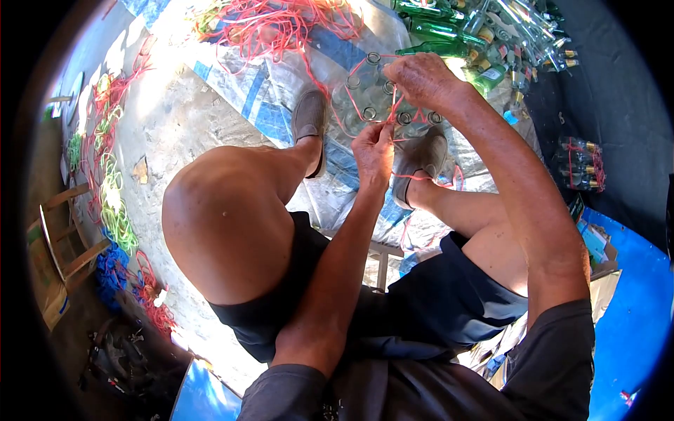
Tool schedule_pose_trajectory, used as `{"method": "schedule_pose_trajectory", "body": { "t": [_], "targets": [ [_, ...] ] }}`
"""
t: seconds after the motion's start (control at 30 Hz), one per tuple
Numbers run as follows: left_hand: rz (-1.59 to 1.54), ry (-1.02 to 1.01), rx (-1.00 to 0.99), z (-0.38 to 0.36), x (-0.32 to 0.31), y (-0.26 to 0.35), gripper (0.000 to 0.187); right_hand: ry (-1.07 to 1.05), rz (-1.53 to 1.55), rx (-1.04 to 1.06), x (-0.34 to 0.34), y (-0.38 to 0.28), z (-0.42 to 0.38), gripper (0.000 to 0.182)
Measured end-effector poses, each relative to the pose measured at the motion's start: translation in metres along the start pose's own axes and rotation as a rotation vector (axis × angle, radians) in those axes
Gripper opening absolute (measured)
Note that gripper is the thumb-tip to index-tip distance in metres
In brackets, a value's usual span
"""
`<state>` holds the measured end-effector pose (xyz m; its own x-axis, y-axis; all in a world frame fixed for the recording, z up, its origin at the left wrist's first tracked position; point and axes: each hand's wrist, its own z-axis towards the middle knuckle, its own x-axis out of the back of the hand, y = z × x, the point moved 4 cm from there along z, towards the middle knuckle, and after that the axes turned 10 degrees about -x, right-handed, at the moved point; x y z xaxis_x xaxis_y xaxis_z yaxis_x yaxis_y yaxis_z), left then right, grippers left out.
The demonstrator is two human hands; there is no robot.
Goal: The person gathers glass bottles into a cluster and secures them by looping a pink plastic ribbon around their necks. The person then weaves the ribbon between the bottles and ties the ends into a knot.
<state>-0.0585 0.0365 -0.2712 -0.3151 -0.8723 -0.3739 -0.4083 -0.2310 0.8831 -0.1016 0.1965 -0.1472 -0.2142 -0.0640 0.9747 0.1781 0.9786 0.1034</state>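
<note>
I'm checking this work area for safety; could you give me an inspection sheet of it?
Surface: blue-and-white tarp, wrinkled, on the ground.
Job's things: clear glass bottles, grouped upright, red strap around them.
Clutter: heap of red strapping and green glass bottles beyond; green strap tangle at left.
Hands: left hand and right hand both pinch the red strap.
Cables: nothing seen.
Surroundings: strapped bottle bundle, right; blue panel, lower right.

No lettering I can read from where I sit.
A pale label [493, 73] stands on a green bottle [480, 85] in the pile ahead of me, its print too small to make out. Small labels [486, 34] on other bottles of that pile are just as illegible. Low on the front of my dark shirt [435, 393], a few pale marks are too faint for me to decipher.
</note>
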Motion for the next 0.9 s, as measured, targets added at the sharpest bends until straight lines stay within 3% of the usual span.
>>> {"method": "schedule_pose_trajectory", "body": {
  "t": [0.3, 0.4, 0.9],
  "targets": [
    [-0.013, 0.019, 0.029, 0.0, 0.0, 0.0, 0.017, 0.095, 0.074, 0.036, -0.009, 0.006, 0.005, 0.008],
    [0.005, 0.012, -0.046, 0.0, -0.002, 0.003, 0.018, 0.107, 0.056, 0.043, -0.009, 0.005, 0.006, 0.008],
    [-0.035, 0.034, -0.07, 0.001, -0.005, 0.0, 0.018, 0.04, 0.101, 0.02, -0.016, 0.007, 0.021, 0.003]
  ]
}}
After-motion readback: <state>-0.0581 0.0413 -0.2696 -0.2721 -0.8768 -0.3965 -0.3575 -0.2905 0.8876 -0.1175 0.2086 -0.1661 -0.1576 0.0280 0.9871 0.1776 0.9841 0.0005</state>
